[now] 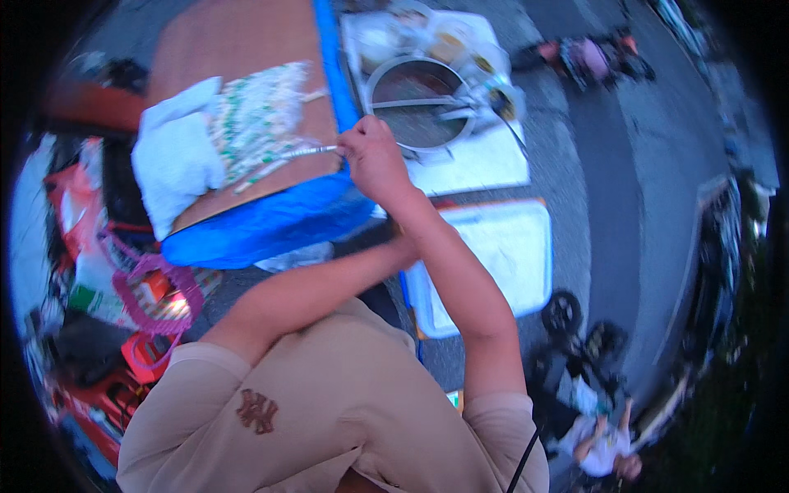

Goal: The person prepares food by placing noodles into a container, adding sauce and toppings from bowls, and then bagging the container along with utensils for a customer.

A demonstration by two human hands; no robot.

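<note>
My right hand (pixel 373 157) pinches the end of a thin white stick (pixel 311 150), which may be a paper-wrapped chopstick or straw. The stick points left over a brown board tabletop (pixel 240 37). Beside it lies a bundle of similar white sticks with green marks (pixel 262 117), in what looks like clear plastic. A folded white cloth (pixel 175 148) adjoins the bundle. My left hand (pixel 407 246) passes beneath my right forearm; it is blurred and its fingers are hidden. Just past my right hand stands a round metal pot (pixel 370 92) with dark liquid and metal utensils.
Several tubs (pixel 447 46) crowd behind the pot on a white stand (pixel 481 166). A white lidded box (pixel 499 259) stands nearer. Blue plastic sheeting (pixel 265 228) wraps the table's edge. A pink basket (pixel 157 296) is at left. Motorbikes (pixel 582 58) and a person (pixel 601 440) are on the road.
</note>
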